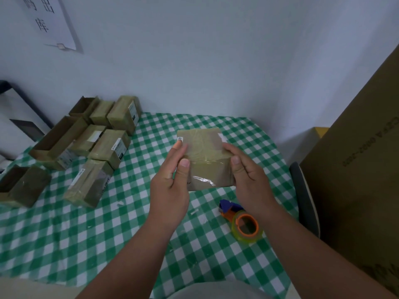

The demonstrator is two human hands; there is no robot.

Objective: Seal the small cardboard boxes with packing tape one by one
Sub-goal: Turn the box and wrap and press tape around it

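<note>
Right now you hold one small cardboard box (205, 160) up above the green-and-white checked tablecloth (64, 240), roughly over the middle of the table, tilted so its top and near face turn toward you. Your left hand (170, 186) grips its left side, fingers curled round the edge and thumb pressed on the near corner; your right hand (250, 180) clasps the right side the same way, thumb on the front edge. The box is plain brown, its top glossy with clear tape already laid across it, a small white sticker at the far left corner and a paler patch at the far right. A loose, crinkled end of tape (204, 180) shines on the near face. One tape dispenser (241, 219), orange and blue with a roll of clear tape, lies on the cloth just below your right wrist. At the left of the table sits a cluster of small boxes (90, 145), about nine, three of them open-topped. One large carton (362, 169) stands at the right.
</note>
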